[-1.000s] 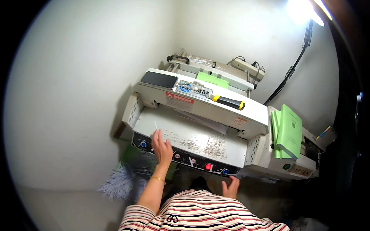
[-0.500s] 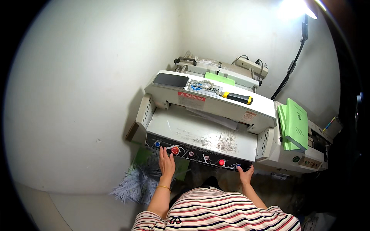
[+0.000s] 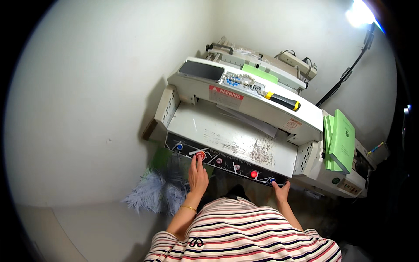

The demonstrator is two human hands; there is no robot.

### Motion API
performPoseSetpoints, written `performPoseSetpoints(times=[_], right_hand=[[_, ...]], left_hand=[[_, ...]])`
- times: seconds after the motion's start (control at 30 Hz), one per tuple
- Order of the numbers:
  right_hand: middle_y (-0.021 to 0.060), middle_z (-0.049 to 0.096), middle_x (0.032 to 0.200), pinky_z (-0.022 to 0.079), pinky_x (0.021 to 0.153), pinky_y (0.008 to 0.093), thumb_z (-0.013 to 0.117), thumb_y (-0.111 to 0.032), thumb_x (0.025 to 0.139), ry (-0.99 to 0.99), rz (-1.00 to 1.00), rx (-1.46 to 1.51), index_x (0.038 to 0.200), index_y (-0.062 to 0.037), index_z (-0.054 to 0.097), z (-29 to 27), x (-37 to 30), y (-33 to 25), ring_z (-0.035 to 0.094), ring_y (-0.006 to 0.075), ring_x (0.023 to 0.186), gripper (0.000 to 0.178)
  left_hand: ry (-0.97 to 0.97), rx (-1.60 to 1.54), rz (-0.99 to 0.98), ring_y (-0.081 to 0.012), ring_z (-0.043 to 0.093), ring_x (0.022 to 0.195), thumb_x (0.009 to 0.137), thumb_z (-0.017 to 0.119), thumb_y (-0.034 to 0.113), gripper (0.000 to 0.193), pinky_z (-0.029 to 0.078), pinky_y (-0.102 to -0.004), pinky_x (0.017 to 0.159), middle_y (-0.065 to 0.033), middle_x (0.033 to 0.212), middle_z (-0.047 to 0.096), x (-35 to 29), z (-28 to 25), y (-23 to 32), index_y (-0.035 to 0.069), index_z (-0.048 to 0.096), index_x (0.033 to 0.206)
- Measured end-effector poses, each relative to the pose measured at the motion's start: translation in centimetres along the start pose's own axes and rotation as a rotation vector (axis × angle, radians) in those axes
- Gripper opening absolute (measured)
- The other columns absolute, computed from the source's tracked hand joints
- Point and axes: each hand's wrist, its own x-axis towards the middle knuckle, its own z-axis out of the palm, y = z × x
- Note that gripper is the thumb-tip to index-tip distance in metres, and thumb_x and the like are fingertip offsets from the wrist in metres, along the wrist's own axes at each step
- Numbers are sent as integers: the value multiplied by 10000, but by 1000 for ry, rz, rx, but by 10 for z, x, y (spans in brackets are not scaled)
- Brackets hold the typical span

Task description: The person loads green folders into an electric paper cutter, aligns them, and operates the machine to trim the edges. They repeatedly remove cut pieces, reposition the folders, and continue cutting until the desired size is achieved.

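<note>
A white electric paper cutter point(image 3: 235, 131) stands before me, with a black control panel point(image 3: 229, 162) along its front edge. My left hand point(image 3: 198, 178) reaches up with its fingers stretched onto the red stop button point(image 3: 200, 155); it holds nothing. At the panel's right end, the thumb of my right hand point(image 3: 281, 193) touches or nearly touches a blue button point(image 3: 273, 180), its fingers apart at the panel's corner. Another blue button point(image 3: 179, 146) sits untouched at the left end. A red button point(image 3: 253, 174) between my hands glows. White paper point(image 3: 248, 121) lies partly under the cutter's crossbeam.
On the crossbeam lie a dark phone point(image 3: 201, 70), a beaded bracelet point(image 3: 239, 79) and a yellow-black utility knife point(image 3: 283, 101). Green booklets point(image 3: 342, 139) rest on a machine at the right. Paper strips point(image 3: 152, 192) heap below left. A lamp point(image 3: 360, 14) shines above right.
My left hand has shifted right along the panel, from beside the red stop button onto it. The right hand stays by its blue button. The view has tilted slightly.
</note>
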Motion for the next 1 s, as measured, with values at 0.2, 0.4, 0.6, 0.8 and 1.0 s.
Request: performPoseSetpoints(times=[0.2, 0.4, 0.6, 0.8, 1.0], right_hand=[[266, 500, 1225, 337, 1039, 401, 846, -276, 639, 12, -27, -95, 1272, 86, 422, 2, 7, 10, 465, 366, 1174, 844], [260, 406, 1326, 311, 1060, 387, 829, -171, 642, -15, 123, -72, 1320, 91, 351, 9, 11, -2, 412, 362, 1230, 870], [248, 411, 1328, 309, 1062, 379, 815, -170, 664, -46, 141, -65, 1327, 94, 334, 6, 18, 5, 415, 347, 1231, 861], [212, 470, 1293, 335, 1032, 347, 810, -194, 700, -165, 118, 51, 1320, 85, 346, -7, 23, 21, 465, 291, 1191, 823], [194, 507, 1260, 359, 1008, 335, 817, -218, 707, -197, 162, 32, 1321, 69, 356, -8, 18, 10, 495, 262, 1161, 820]], left_hand=[[10, 208, -1, -359, 431, 1204, 762, 552, -12, 543, 345, -447, 1012, -172, 1262, 471, 7, -7, 9, -29, 460, 1297], [-27, 254, -34, -317, 435, 1148, 755, 575, 30, 553, 340, -423, 1009, -141, 1170, 493, 6, -1, 7, -25, 467, 1295], [49, 235, -11, -316, 435, 1161, 762, 567, 21, 582, 359, -430, 999, -136, 1183, 489, 3, 3, 4, 7, 444, 1331], [60, 43, -22, -337, 441, 1168, 749, 571, 19, 593, 353, -416, 1019, -163, 1257, 452, -2, 5, -10, -2, 421, 1323], [84, 80, 16, -340, 430, 1221, 759, 550, 5, 586, 334, -424, 1046, -159, 1302, 444, 2, 4, -6, -23, 414, 1329]])
